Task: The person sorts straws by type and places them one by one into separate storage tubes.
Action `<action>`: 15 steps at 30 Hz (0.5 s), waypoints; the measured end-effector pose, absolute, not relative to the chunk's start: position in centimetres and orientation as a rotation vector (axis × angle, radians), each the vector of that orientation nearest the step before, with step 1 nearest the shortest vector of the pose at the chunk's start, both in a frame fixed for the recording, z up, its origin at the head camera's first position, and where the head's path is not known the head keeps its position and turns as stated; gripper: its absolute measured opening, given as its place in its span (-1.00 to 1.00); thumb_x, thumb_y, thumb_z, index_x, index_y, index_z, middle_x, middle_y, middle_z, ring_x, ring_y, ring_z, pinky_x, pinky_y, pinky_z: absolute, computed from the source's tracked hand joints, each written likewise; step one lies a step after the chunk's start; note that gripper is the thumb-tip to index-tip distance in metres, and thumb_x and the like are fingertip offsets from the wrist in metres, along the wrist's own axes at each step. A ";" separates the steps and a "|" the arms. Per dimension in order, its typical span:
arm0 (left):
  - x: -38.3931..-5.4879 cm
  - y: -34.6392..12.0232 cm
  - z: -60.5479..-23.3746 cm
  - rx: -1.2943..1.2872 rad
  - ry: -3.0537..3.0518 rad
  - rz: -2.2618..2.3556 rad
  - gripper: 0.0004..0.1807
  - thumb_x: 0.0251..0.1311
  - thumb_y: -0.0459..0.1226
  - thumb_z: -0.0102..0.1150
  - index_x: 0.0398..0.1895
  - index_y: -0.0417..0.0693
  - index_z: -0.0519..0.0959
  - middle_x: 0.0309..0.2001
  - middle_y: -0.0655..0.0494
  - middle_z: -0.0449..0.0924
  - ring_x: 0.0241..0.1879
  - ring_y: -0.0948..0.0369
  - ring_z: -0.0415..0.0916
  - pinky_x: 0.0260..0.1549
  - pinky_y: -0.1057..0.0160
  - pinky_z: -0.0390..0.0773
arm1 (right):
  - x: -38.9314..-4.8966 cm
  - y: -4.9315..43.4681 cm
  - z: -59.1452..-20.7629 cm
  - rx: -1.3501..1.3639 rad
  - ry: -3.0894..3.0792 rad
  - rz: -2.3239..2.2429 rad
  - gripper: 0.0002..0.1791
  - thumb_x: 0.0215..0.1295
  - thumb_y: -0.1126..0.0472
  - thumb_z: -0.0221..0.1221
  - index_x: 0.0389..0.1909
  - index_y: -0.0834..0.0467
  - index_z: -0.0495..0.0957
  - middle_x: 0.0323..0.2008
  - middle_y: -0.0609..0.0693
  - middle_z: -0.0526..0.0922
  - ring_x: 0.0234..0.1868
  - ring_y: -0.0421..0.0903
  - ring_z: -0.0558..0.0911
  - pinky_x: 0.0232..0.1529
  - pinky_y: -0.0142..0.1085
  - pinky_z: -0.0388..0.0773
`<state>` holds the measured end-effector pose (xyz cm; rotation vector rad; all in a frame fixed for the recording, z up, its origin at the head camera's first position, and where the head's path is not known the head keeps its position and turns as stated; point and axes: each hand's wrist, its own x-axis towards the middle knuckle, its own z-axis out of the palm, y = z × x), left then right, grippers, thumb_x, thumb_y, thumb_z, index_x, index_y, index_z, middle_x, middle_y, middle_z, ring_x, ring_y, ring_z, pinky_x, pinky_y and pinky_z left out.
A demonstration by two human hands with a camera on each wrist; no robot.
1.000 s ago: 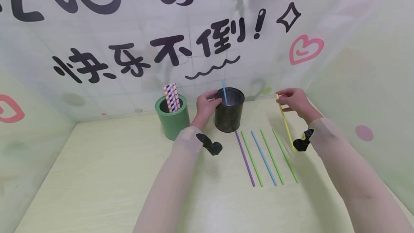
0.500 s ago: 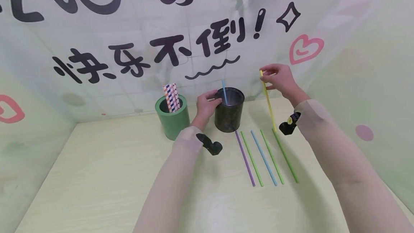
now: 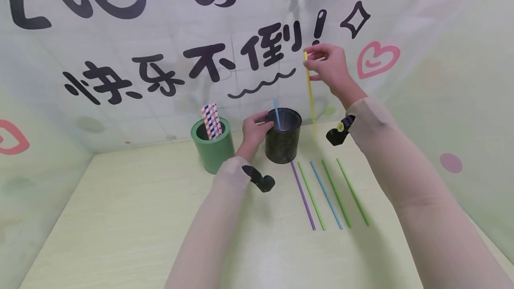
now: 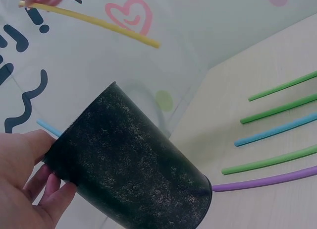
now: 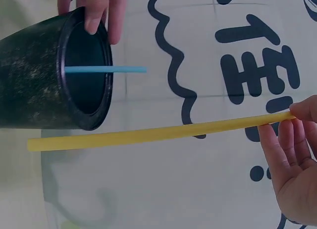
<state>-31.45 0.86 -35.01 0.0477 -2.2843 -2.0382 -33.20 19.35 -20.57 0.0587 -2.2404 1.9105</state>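
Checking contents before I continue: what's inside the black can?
One blue straw stands in the black can, its top above the rim. The can's wall hides the straw's lower end and the bottom; anything else down there cannot be seen.

Pale sleeves (image 3: pixel 401 164), black wrist devices (image 3: pixel 335 137) (one yellow-spotted).

Booth-like nook, lettered backdrop (image 3: pixel 217 43)
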 end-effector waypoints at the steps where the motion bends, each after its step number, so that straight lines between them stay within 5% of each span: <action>1: -31.5 0.8 -35.0 0.045 -2.283 -2.039 -0.58 0.05 -0.47 0.19 0.05 -0.23 0.51 -0.03 -0.17 0.53 -0.04 0.03 0.51 -0.08 0.27 0.53 | -33.2 19.1 -20.2 0.066 -2.223 1.917 -0.65 0.11 0.38 0.19 -0.02 0.27 0.52 -0.36 0.00 0.47 -0.36 -0.15 0.51 -0.49 -0.37 0.63; 15: -31.6 0.7 -35.1 0.047 -2.289 -2.038 -0.59 0.05 -0.46 0.19 0.04 -0.22 0.52 -0.03 -0.16 0.52 -0.04 0.04 0.50 -0.09 0.27 0.54 | -34.2 16.2 -19.7 0.175 -2.117 1.891 -0.69 0.15 0.39 0.16 -0.05 0.25 0.49 -0.36 -0.01 0.47 -0.34 -0.15 0.49 -0.45 -0.38 0.62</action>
